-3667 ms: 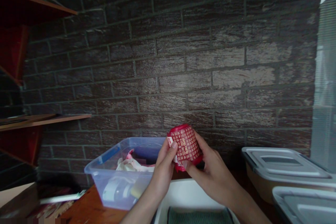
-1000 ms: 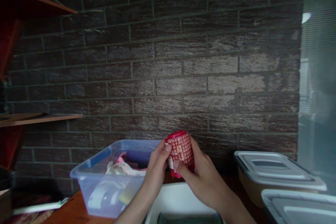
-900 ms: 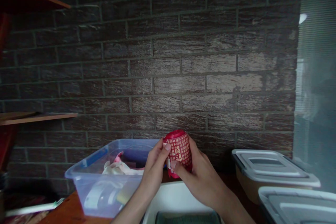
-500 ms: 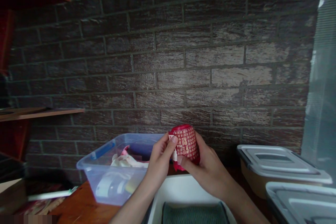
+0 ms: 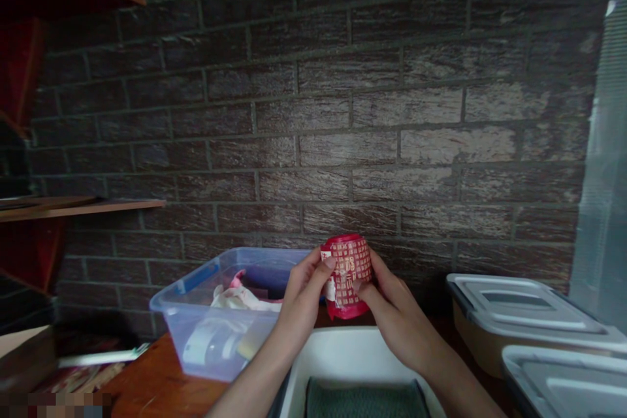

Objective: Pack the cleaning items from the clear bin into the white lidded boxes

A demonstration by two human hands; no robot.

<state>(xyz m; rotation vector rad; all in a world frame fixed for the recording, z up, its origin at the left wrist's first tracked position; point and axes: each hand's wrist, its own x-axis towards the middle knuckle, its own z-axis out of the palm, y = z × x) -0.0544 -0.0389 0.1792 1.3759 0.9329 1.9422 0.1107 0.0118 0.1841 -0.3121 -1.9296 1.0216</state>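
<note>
A red cylindrical packet [image 5: 349,264], wrapped in a label of small pale characters with larger ones in the middle, is held upright between both hands. My left hand [image 5: 304,294] grips its left side, thumb lying over the label's white edge. On the right side, my right hand [image 5: 396,313] wraps round it with the thumb pressed on the front. Below is a white bin [image 5: 343,349] with a dark green textured item [image 5: 365,401] inside. The packet is above the bin's far rim, apart from it. What it contains cannot be seen.
A clear bluish plastic tub [image 5: 196,297] holding white cloth [image 5: 240,300] stands left on the wooden table [image 5: 147,385]. Two lidded boxes [image 5: 519,304] [image 5: 568,382] stand at right. Behind rises a dark brick wall [image 5: 318,111]; wooden shelves [image 5: 88,209] jut out at left.
The packet has been turned in my hands, so the large characters now face me more squarely. My right thumb sits higher on the label. The whole view has shifted slightly.
</note>
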